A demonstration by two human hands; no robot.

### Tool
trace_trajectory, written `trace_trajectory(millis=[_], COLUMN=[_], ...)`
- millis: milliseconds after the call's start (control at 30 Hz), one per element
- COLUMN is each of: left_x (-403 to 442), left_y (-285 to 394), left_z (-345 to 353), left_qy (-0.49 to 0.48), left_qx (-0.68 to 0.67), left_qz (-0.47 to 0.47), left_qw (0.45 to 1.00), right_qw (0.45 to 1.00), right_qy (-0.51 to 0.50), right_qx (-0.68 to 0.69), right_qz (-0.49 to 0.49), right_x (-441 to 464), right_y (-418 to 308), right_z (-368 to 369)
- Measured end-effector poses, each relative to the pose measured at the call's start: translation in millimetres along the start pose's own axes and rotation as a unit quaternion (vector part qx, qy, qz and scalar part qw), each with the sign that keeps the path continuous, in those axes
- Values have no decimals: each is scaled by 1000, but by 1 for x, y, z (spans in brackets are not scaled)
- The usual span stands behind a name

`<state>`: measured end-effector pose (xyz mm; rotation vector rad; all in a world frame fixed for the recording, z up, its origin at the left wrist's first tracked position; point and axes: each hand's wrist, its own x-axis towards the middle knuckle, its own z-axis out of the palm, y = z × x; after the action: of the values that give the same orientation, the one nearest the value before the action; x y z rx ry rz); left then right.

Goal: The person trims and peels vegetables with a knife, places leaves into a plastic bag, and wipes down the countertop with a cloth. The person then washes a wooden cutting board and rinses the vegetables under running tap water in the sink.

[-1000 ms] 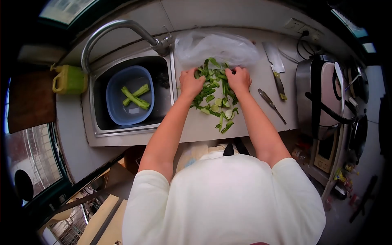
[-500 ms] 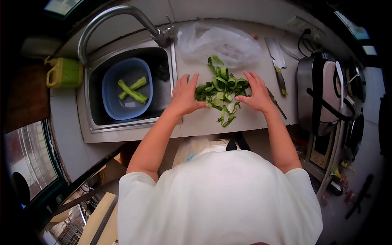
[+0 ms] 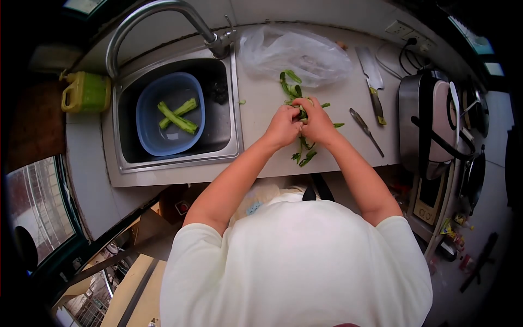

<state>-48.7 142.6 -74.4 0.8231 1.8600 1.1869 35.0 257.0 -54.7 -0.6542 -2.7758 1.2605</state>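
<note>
My left hand (image 3: 284, 126) and my right hand (image 3: 317, 122) are closed together around a bunch of green vegetable peelings (image 3: 305, 150) on the counter. Most of the bunch is hidden under my fingers. Some strips stick out above, below and to the right. To the right of my hands lies a peeler-like tool (image 3: 366, 132) with a dark handle. A cleaver (image 3: 371, 82) rests farther back. Two peeled green stems (image 3: 178, 116) lie crossed in a blue basin (image 3: 170, 148) inside the sink.
A clear plastic bag (image 3: 294, 54) lies at the back of the counter (image 3: 256, 158). The steel sink (image 3: 235, 125) with its curved faucet (image 3: 158, 8) is on the left, beside a green-yellow jug (image 3: 87, 94). A rice cooker (image 3: 427, 117) stands at the right edge.
My hands have come inward from both sides of the spread peelings and closed on them, gathering them into a tighter bunch. The basin and cleaver stay put.
</note>
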Motion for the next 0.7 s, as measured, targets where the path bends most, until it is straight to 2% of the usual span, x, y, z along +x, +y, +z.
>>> trace_trajectory(millis=[67, 100, 167, 200, 233, 267, 333, 367, 467, 600, 700], left_x=[-3, -5, -10, -5, 6, 17, 40, 50, 71, 101, 88], left_y=[0, 13, 50, 46, 40, 32, 3, -5, 4, -8, 1], left_z=[8, 3, -16, -22, -30, -39, -58, -65, -75, -71, -66], left_qy=[94, 92, 89, 127, 162, 194, 185, 176, 196, 237, 256], left_qx=[1, 9, 28, -70, -167, -263, -432, -511, -496, -419, -481], left_qz=[87, 77, 57, 9, -36, -82, -194, -247, -237, -210, -154], left_qw=[992, 993, 994, 989, 972, 942, 861, 804, 812, 851, 824], right_qw=[996, 988, 947, 903, 873, 858, 828, 834, 828, 851, 866], right_qy=[27, 87, 43, 20, 20, 10, -11, -13, -41, -50, -60], right_qx=[79, 108, 305, 397, 449, 474, 519, 521, 545, 519, 496], right_qz=[-16, -60, 89, 160, 190, 197, 210, 183, 127, 66, 14], right_x=[4, 4, 3, 2, 1, -1, -2, -1, 6, 29, 56], right_y=[23, 28, 33, 32, 21, 12, 2, 2, -15, -41, -63], right_z=[6, 9, 1, -2, -11, -20, -39, -44, -72, -107, -131])
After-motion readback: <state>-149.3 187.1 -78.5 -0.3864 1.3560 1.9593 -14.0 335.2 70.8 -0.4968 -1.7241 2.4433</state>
